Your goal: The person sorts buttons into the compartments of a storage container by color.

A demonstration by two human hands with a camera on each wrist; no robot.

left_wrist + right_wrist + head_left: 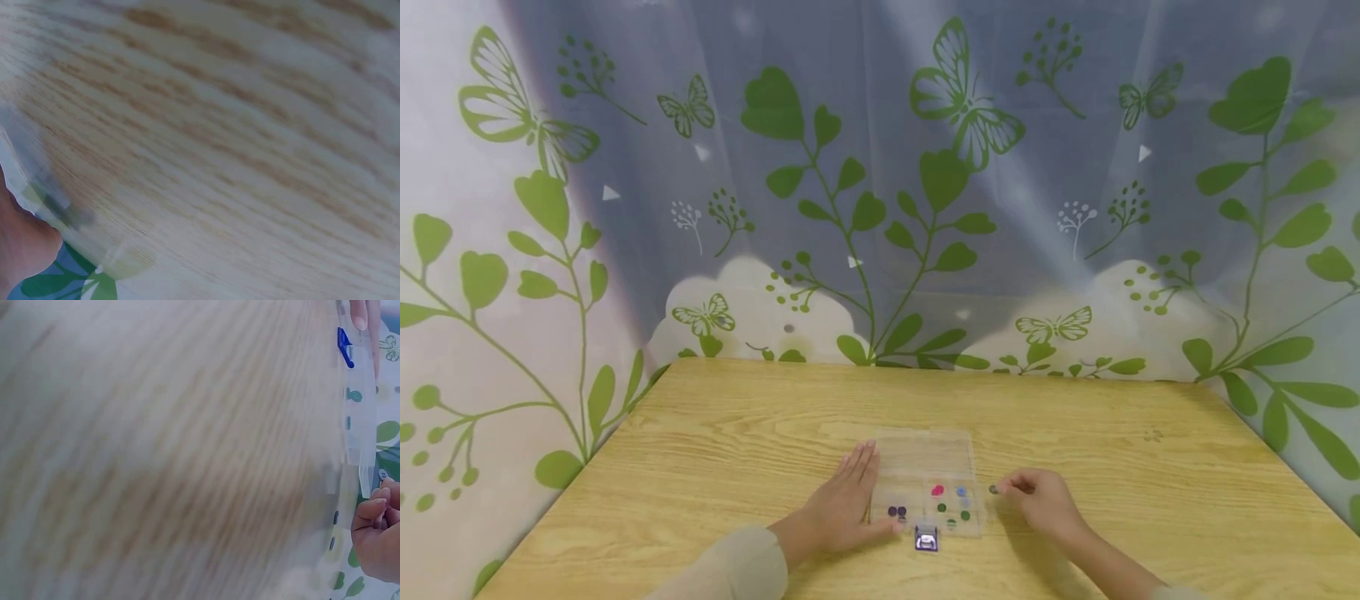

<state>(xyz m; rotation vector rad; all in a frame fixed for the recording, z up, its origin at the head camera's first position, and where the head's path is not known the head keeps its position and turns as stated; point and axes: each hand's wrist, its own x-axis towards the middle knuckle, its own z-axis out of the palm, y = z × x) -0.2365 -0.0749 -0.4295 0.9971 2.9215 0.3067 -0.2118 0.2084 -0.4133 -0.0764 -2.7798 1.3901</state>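
A clear plastic compartment box point(917, 522) stands on the table with its lid point(925, 454) raised at the back. Pink point(937, 491), blue, green and dark purple point(897, 511) buttons lie inside in separate groups. A blue-rimmed clasp point(927, 539) sits at the box's front edge. My left hand point(844, 504) lies along the box's left side, fingers straight, thumb at the front left corner. Just right of the box, my right hand point(1043, 498) pinches a small dark button point(993, 489) between thumb and fingertips. The right wrist view shows holes in this button point(383, 475).
The wood-grain table point(737, 433) extends around the box on every side. Behind it hangs a curtain point(880, 208) printed with green leaves and butterflies, meeting the table's back edge. The left wrist view shows mostly tabletop.
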